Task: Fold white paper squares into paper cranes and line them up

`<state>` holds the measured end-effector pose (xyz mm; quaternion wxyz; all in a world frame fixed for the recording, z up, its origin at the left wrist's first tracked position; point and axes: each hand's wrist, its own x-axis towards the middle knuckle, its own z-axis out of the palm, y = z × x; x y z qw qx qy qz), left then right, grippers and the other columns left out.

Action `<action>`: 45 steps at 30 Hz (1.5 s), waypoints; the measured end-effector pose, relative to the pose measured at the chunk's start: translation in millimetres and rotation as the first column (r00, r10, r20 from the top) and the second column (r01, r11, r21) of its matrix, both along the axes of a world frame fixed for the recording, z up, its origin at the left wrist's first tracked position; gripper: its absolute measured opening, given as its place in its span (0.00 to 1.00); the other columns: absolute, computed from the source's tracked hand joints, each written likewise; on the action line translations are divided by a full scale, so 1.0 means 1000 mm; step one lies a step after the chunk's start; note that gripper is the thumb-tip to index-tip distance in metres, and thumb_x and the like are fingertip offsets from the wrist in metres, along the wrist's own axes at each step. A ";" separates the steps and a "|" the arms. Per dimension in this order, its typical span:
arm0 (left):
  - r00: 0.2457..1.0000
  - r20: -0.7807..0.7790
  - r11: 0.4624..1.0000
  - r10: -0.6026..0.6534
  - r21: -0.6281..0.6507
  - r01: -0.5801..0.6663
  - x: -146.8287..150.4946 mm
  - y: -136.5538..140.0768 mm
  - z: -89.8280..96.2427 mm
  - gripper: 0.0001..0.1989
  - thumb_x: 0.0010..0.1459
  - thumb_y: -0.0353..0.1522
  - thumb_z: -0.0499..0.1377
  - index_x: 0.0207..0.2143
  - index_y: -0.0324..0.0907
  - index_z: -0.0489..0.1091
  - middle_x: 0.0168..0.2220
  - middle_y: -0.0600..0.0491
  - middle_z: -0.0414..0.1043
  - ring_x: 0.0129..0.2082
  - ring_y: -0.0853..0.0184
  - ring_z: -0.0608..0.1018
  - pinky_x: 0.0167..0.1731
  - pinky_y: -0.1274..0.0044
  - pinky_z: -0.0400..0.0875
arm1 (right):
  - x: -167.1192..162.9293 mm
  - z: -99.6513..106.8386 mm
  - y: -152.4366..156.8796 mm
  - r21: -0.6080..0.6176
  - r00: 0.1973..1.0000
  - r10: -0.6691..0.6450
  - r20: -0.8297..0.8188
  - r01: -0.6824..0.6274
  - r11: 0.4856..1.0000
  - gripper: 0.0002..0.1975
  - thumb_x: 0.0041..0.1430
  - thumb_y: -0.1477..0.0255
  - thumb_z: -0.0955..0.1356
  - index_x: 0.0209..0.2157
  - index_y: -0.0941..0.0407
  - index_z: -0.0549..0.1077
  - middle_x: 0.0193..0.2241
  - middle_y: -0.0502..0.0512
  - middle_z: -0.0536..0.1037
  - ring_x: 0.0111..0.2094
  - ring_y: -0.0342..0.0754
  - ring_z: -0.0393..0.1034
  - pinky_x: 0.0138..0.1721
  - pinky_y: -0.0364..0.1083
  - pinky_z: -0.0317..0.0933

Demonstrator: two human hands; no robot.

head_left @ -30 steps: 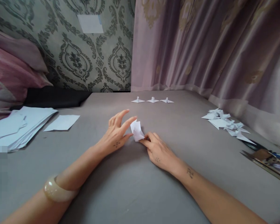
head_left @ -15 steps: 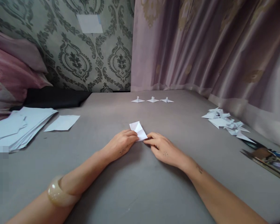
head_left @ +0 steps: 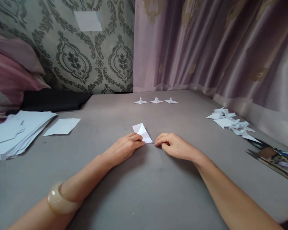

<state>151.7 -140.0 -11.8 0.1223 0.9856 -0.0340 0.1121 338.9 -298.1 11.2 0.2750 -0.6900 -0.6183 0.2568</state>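
A small folded piece of white paper (head_left: 141, 130) with creases lies in the middle of the grey surface. My left hand (head_left: 125, 146) is closed on its lower left edge, fingertips pressing it down. Just right of the paper's lower right corner, my right hand (head_left: 174, 146) rests with its fingers curled together, apart from the paper and with nothing visible in them. Three folded white paper cranes (head_left: 156, 101) stand in a row farther back.
On the left lie a stack of white paper (head_left: 36, 127) and a single white sheet (head_left: 62, 126). A pile of paper cranes (head_left: 227, 121) sits at the right by the curtain (head_left: 177, 48), with scissors (head_left: 268, 163) nearer me. A black cloth (head_left: 55, 99) lies back left.
My right hand has drawn away to the right from the paper's corner, its fingers curling in. My left hand stays on the paper. The view has shifted slightly.
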 end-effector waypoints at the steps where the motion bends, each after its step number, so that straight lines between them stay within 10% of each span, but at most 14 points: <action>1: 1.000 -0.002 1.000 -0.004 0.013 0.004 0.000 0.000 0.001 0.18 0.63 0.24 0.44 0.48 0.42 0.69 0.42 0.48 0.70 0.43 0.65 0.71 0.43 0.75 0.68 | 0.000 0.000 0.000 0.001 1.000 0.000 -0.002 0.000 1.000 0.20 0.49 0.83 0.58 0.32 0.54 0.78 0.39 0.49 0.77 0.39 0.43 0.71 0.42 0.42 0.62; 31: 1.000 0.009 0.982 -0.016 0.187 0.014 0.012 -0.003 -0.006 0.28 0.57 0.20 0.46 0.56 0.52 0.62 0.39 0.48 0.64 0.36 0.65 0.66 0.40 0.73 0.65 | -0.004 -0.012 0.009 0.028 0.981 -0.183 -0.059 0.185 0.982 0.15 0.52 0.78 0.61 0.35 0.53 0.77 0.34 0.50 0.79 0.33 0.45 0.71 0.37 0.43 0.63; 45: 0.965 0.184 0.983 0.186 -0.029 -0.184 0.004 0.001 -0.006 0.11 0.59 0.25 0.48 0.41 0.40 0.66 0.40 0.48 0.70 0.40 0.64 0.72 0.39 0.73 0.70 | -0.027 -0.028 0.032 0.103 0.932 -0.352 -0.083 0.359 0.928 0.10 0.52 0.67 0.68 0.37 0.55 0.73 0.27 0.49 0.76 0.25 0.41 0.66 0.29 0.41 0.58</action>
